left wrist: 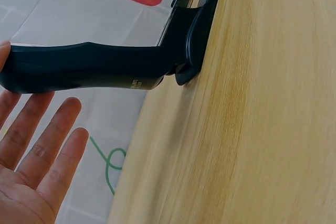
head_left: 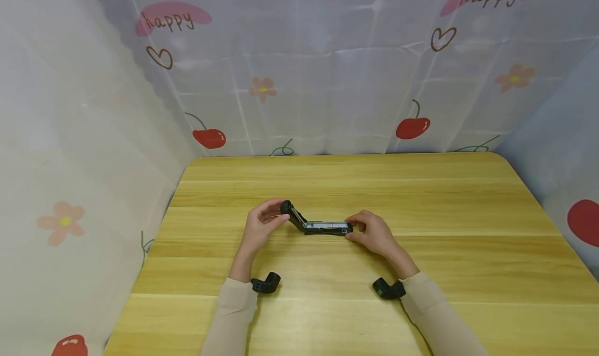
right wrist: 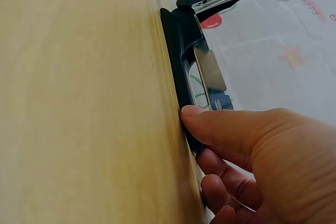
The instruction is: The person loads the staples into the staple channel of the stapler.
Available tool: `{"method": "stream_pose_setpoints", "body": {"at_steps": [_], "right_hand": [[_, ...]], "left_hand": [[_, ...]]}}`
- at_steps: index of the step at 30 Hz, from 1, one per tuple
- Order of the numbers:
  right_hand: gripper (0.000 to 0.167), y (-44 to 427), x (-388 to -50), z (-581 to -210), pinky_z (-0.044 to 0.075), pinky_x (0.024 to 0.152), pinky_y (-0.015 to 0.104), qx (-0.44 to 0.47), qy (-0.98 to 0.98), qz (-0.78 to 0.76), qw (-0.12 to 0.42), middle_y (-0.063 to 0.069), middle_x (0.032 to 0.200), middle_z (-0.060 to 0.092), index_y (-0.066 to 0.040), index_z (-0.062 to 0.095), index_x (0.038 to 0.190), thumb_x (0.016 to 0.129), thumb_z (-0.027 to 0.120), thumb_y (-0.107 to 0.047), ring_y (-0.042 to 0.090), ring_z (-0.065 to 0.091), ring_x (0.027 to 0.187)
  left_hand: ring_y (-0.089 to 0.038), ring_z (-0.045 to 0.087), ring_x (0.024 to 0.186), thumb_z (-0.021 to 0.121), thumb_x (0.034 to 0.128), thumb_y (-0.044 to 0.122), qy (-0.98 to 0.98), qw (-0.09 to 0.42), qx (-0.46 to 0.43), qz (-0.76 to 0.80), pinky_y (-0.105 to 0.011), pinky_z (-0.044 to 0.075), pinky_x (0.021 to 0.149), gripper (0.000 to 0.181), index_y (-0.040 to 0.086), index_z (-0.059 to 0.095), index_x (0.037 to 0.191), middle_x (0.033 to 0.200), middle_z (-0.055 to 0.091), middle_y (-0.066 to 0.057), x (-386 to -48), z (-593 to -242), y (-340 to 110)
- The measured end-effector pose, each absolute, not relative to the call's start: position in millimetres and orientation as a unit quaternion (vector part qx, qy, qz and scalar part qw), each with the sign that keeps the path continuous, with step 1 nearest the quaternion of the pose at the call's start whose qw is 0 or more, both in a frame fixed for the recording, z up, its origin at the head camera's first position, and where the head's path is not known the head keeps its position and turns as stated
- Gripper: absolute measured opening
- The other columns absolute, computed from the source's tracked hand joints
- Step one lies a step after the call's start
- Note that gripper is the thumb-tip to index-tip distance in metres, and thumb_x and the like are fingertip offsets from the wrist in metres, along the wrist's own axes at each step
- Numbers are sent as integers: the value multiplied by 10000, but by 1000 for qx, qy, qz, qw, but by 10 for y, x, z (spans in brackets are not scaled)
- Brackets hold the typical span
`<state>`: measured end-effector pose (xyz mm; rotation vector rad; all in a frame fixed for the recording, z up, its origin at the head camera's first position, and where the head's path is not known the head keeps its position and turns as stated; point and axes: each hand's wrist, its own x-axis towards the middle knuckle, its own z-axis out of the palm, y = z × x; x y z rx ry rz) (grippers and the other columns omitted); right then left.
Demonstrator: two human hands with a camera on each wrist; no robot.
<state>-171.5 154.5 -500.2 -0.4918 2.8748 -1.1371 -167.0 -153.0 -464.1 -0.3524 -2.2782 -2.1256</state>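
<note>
A black stapler (head_left: 328,231) lies on the table, its top arm swung far open to the left and its metal staple channel (right wrist: 211,69) exposed. My left hand (head_left: 260,225) pinches the raised end of the top arm (left wrist: 86,68) between thumb and fingers; the other fingers spread beneath it in the left wrist view. At the base's right end, my right hand (head_left: 374,233) grips the tip, with the thumb (right wrist: 220,127) on top and curled fingers underneath. Whether staples lie in the channel, I cannot tell.
The wooden table (head_left: 327,314) reaches back to a patterned curtain (head_left: 318,86) with cherries and flowers. Each wrist wears a black camera mount, the left one (head_left: 267,283) and the right one (head_left: 389,288) both close above the tabletop.
</note>
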Motion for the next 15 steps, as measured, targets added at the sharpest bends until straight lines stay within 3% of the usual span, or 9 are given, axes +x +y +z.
{"method": "stream_pose_setpoints", "body": {"at_steps": [15], "right_hand": [[306, 1555, -1715, -4996, 328, 616, 254, -166, 917, -364, 4, 19, 806, 564, -59, 733, 1066, 785, 820, -143, 129, 436, 703]], "left_hand": [[-93, 643, 956, 718, 871, 37, -725, 18, -127, -677, -211, 550, 847, 373, -30, 632, 1228, 1134, 643, -264, -1696, -4636, -1421]]}}
